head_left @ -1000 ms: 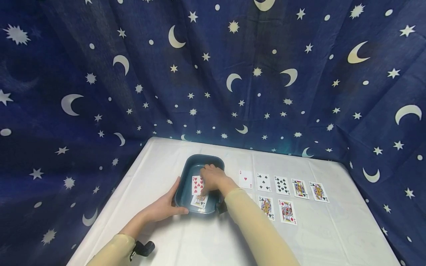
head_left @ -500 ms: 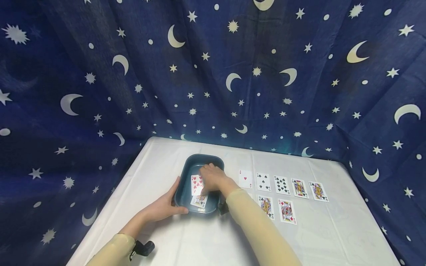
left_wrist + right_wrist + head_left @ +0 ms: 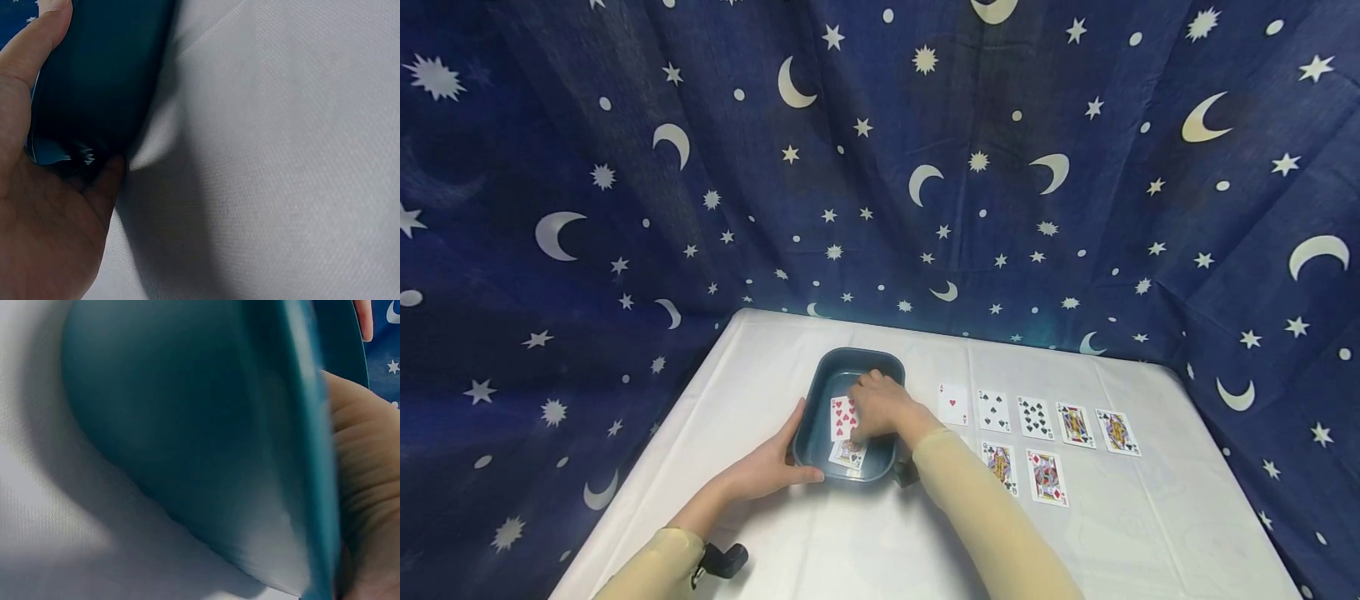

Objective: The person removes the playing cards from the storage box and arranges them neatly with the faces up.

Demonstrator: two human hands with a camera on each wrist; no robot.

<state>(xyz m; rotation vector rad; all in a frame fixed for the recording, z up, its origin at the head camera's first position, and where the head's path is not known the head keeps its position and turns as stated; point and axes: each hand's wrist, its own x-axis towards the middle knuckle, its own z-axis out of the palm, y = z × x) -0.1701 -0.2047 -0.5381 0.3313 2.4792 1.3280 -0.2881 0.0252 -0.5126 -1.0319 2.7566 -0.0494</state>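
Heart card (image 3: 842, 417) in tray (image 3: 857, 363), right hand (image 3: 880, 404) on it; left hand (image 3: 771, 467) grips tray.

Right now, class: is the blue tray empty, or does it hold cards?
It holds cards: the blue tray contains a red-pipped card and a face card.

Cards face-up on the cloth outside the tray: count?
7. Back row of five: ace, two spades, two court cards. Front row of two. The sleeve may hide more.

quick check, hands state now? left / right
Left hand: grips the near left corner of the teal tray.
Right hand: inside the tray, fingers on the heart card; whether it pinches the card cannot be told.
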